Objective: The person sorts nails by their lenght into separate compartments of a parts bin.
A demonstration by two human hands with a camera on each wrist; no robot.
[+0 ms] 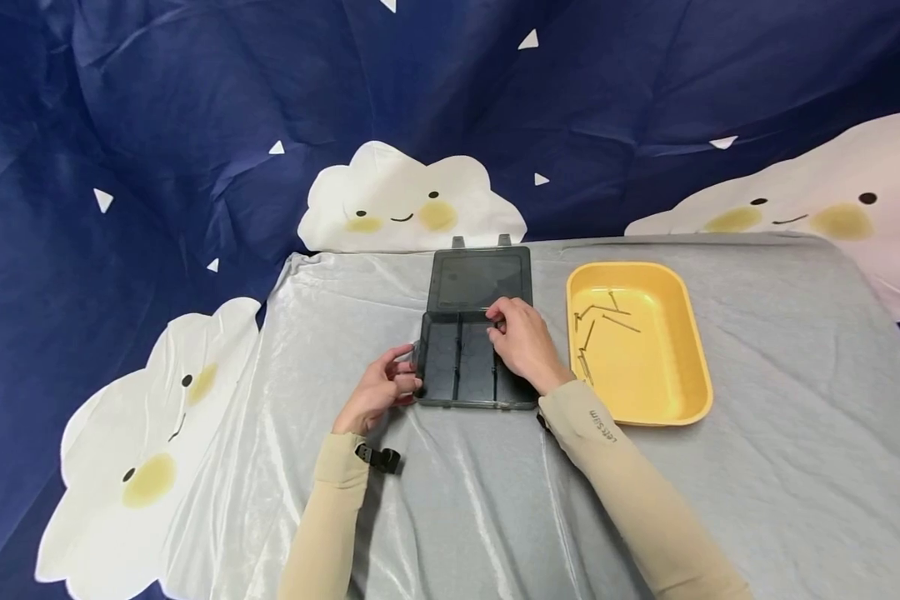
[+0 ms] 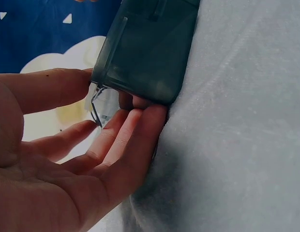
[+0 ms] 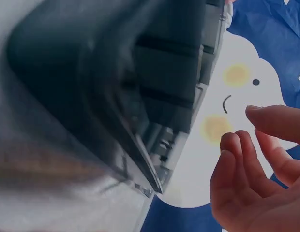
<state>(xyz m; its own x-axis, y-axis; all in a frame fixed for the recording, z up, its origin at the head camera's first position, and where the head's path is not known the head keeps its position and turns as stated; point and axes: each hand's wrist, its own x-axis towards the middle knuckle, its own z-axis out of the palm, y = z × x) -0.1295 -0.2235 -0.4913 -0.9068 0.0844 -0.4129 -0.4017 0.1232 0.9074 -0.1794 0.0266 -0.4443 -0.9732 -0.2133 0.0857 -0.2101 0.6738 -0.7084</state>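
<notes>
A dark see-through plastic compartment box [image 1: 439, 360] lies on the cloth, its hinged lid [image 1: 480, 279] folded back. Two dividers split it lengthwise into three compartments. At its left end, my left hand [image 1: 375, 392] holds the box, thumb [image 2: 58, 87] at the upper edge and fingertips lower against the end wall. A small clear piece [image 2: 105, 101] shows between thumb and fingers. Over the right part of the box hovers my right hand [image 1: 523, 342], its fingers bent loosely. In the right wrist view, thumb and fingertips are apart with nothing between them.
To the right of the box stands a yellow tray [image 1: 701, 367]. Several long screws or nails [image 1: 587, 335] lie along its left side. Grey cloth [image 1: 780, 350] covers the table, and a dark blue curtain [image 1: 450, 83] with cloud prints hangs behind.
</notes>
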